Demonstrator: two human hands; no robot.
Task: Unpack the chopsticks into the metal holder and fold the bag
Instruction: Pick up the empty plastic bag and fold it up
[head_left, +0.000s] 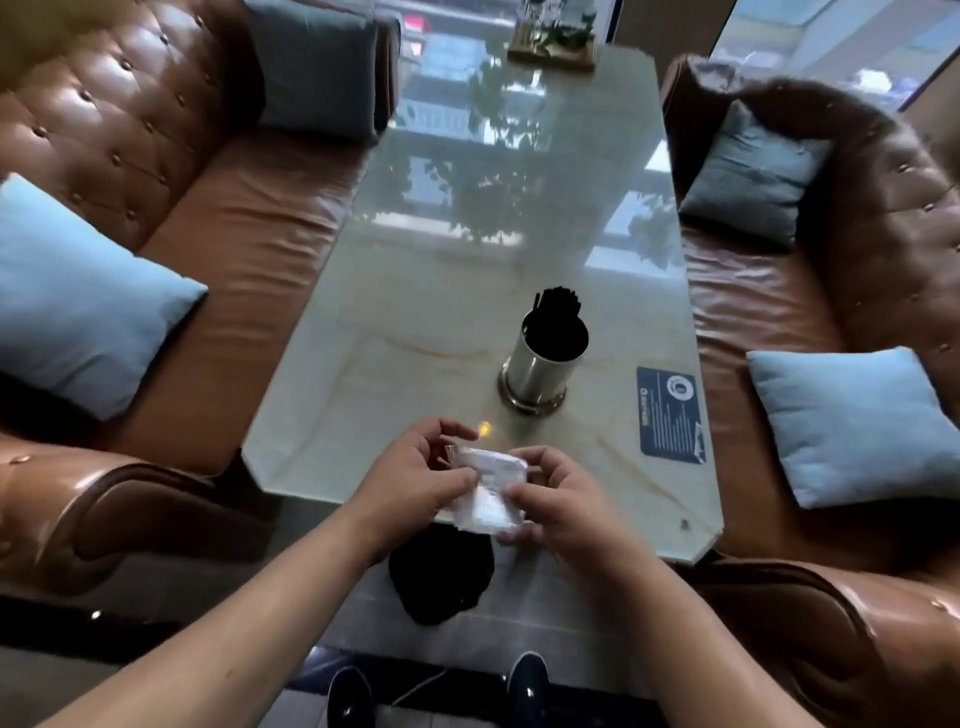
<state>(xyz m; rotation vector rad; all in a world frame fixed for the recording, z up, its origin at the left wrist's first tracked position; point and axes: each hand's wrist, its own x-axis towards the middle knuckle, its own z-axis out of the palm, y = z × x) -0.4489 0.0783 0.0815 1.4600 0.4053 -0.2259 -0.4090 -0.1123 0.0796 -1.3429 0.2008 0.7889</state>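
On table, chopsticks fill metal holder; left fingers, right fingers pinch bag.

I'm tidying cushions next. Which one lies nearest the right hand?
The pale blue cushion at the near end of the right sofa; others sit farther off.

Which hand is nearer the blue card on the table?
Right. The right hand holds the bag at its right edge, left of the blue card and closer to the person. The left hand grips its other edge, farther left.
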